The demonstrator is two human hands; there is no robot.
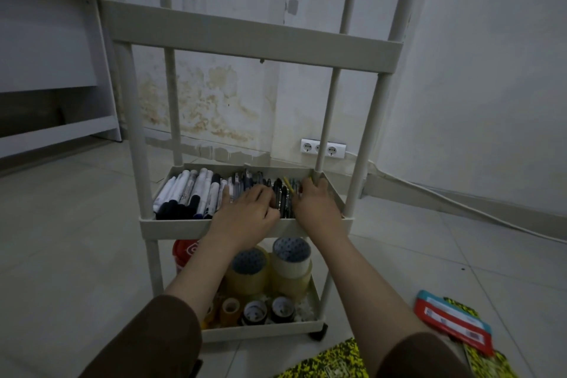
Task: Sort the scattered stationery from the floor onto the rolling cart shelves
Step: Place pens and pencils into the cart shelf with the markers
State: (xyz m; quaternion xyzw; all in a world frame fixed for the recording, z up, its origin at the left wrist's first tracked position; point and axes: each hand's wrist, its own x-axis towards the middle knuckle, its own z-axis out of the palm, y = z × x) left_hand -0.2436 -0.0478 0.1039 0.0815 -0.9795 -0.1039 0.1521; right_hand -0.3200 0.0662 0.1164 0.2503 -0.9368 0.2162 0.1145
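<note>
Reaching into the middle shelf (171,224) of the white rolling cart (245,40), both hands work among the stationery there. The left hand (248,212) lies on a row of dark pens (280,193), its fingers curled down into them; whether it actually grips one cannot be told. The right hand (316,202) rests palm-down at the shelf's right end, fingers fairly straight, touching pens near the corner post. White markers (190,190) fill the shelf's left side. Tape rolls (290,258) stand on the bottom shelf. Yellow-patterned books (337,362) and a red-and-blue packet (454,319) lie on the tiled floor (76,224), right of the cart.
</note>
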